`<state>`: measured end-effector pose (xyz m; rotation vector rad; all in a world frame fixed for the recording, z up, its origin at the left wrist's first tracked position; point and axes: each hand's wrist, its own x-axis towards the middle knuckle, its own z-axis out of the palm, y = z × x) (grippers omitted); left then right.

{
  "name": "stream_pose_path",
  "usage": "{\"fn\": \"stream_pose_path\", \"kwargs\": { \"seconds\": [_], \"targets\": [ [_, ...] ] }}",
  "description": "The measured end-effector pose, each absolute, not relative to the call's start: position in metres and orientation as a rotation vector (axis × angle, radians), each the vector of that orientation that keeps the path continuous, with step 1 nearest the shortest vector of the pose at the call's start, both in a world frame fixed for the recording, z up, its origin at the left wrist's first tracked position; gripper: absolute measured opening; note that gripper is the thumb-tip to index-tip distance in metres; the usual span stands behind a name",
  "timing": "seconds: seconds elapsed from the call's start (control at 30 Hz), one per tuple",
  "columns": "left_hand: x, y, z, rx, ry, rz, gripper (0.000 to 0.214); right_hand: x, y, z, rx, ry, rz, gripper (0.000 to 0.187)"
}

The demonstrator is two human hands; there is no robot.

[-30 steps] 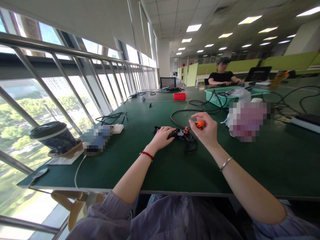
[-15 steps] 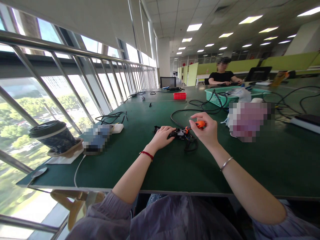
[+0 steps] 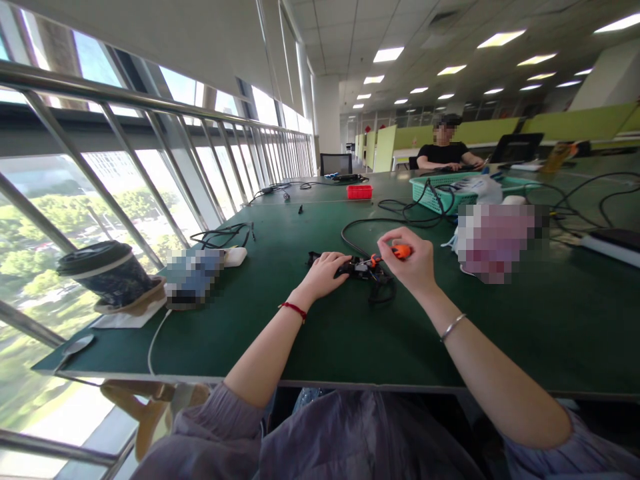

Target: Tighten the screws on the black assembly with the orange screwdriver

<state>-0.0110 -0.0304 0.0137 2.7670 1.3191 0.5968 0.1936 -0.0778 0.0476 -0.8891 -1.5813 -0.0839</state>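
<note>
My right hand [image 3: 411, 259] is closed around the orange handle of a screwdriver [image 3: 401, 252], whose thin shaft points left. The shaft reaches a black device [image 3: 361, 268] with a cable, lying on the green table [image 3: 310, 333]. My left hand [image 3: 326, 272] rests on the device's left part, fingers bent over it and gripping it against the tabletop. Its fingertips partly cover the device, so its kind cannot be made out. A loop of black cable [image 3: 383, 292] lies just below the device.
A lidded cup [image 3: 103, 275] stands at the left edge near the metal railing [image 3: 165, 110]. Behind my hands are a red box [image 3: 359, 193] and a teal basket [image 3: 425, 195]. A white-and-pink bag [image 3: 493, 243] and cables lie right. Across the table sits a person [image 3: 447, 150].
The fingers of my right hand have shifted slightly on the screwdriver handle and drawn closer together. My left hand and the device have stayed in place.
</note>
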Motion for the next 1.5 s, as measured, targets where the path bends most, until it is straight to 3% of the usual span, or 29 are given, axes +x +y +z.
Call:
{"fn": "stream_pose_path", "kwargs": {
  "seconds": [0.27, 0.57, 0.77, 1.07, 1.3, 1.5],
  "targets": [
    [-0.0123, -0.0286, 0.0123, 2.786, 1.304, 0.598, 0.044, 0.1924, -0.0750, 0.0455, -0.786, -1.550, -0.063, 0.028],
    [-0.0121, -0.0287, 0.0120, 2.786, 1.316, 0.594, 0.044, 0.1919, -0.0761, 0.0469, -0.891, -1.540, -0.077, 0.014],
    [-0.0120, -0.0280, 0.0117, 2.787, 1.304, 0.601, 0.045, 0.1908, -0.0734, 0.0454, -0.787, -1.505, -0.062, 0.029],
    [-0.0114, -0.0290, 0.0125, 2.782, 1.315, 0.594, 0.045, 0.1933, -0.0743, 0.0458, -0.887, -1.512, -0.095, 0.016],
    [-0.0117, -0.0279, 0.0114, 2.795, 1.310, 0.595, 0.044, 0.1917, -0.0731, 0.0443, -0.745, -1.534, -0.091, 0.030],
    [-0.0119, -0.0270, 0.0100, 2.791, 1.311, 0.605, 0.045, 0.1927, -0.0740, 0.0452, -0.879, -1.524, -0.090, 0.017]
  ]
}}
